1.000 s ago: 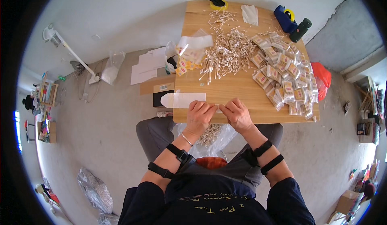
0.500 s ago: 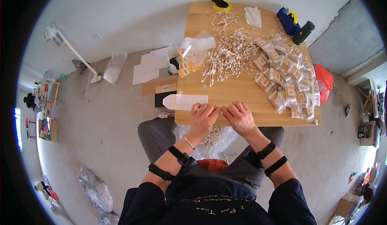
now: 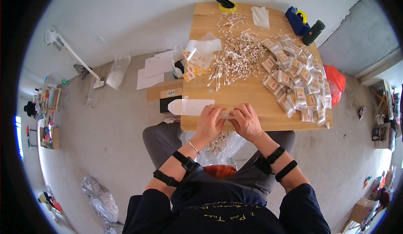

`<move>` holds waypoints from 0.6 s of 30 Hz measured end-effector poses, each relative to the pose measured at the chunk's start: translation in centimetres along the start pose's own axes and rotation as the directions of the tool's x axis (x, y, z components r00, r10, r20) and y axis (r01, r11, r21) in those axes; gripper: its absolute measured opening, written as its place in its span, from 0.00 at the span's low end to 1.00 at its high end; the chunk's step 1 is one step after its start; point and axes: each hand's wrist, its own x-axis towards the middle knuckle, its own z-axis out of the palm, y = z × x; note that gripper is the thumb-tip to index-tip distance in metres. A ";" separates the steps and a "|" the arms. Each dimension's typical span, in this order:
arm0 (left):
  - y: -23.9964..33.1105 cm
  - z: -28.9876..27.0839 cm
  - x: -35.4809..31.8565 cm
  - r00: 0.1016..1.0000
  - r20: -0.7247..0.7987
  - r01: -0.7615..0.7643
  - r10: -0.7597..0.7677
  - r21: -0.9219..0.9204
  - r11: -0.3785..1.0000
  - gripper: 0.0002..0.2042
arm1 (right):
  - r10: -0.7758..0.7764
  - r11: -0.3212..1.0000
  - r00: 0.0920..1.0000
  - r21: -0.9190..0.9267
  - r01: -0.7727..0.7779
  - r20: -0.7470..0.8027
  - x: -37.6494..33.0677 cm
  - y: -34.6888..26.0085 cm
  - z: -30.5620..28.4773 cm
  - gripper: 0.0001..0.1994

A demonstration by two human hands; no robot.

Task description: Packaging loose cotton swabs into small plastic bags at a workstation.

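Observation:
Close to the table's near edge, my left hand [image 3: 209, 122] and my right hand [image 3: 246, 121] pinch a small clear plastic bag [image 3: 225, 115] between them. My fingers hide most of it, so its contents do not show. Left of my left hand lies a white sheet with a rounded end [image 3: 191, 107], reaching past the table's left edge. Beyond my hands spreads a heap of loose cotton swabs [image 3: 239, 58]. Packed clear bags of swabs with yellow labels [image 3: 294, 79] are piled to the right.
Along the far side of the wooden table [image 3: 247, 97] are a yellow tape roll with a black cutter [image 3: 227, 4], a tissue [image 3: 260, 17], a blue tape dispenser [image 3: 297, 22] and a dark green cylinder [image 3: 313, 32]. A plastic bag of swabs [image 3: 218, 142] sits between my knees.
My hands have shifted slightly, with the fingertips a little farther apart. More of the clear bag shows between them. The view has moved slightly.

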 end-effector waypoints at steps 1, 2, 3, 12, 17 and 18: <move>-0.1 0.0 0.3 0.998 -0.017 0.052 -0.054 -0.121 0.991 0.10 | 0.063 0.992 0.998 0.110 -0.061 -0.015 0.2 0.2 0.2 0.09; 0.0 0.0 0.4 0.993 -0.027 0.101 -0.111 -0.241 0.965 0.11 | 0.127 0.968 0.992 0.220 -0.119 -0.024 0.2 0.3 0.4 0.09; -0.1 0.0 0.4 0.994 -0.028 0.100 -0.109 -0.239 0.966 0.11 | 0.126 0.968 0.992 0.220 -0.117 -0.026 0.2 0.2 0.6 0.09; -0.7 0.3 0.3 0.814 0.349 0.580 -0.465 -0.534 0.614 0.06 | 0.464 0.754 0.883 0.493 -0.434 0.067 -0.2 0.6 2.4 0.05; -0.7 0.4 0.6 0.798 0.318 0.596 -0.512 -0.544 0.591 0.09 | 0.560 0.600 0.811 0.591 -0.539 0.171 0.5 0.6 2.3 0.03; -0.6 0.4 0.5 0.796 0.321 0.598 -0.513 -0.543 0.589 0.09 | 0.562 0.598 0.809 0.591 -0.542 0.173 0.3 0.7 2.5 0.03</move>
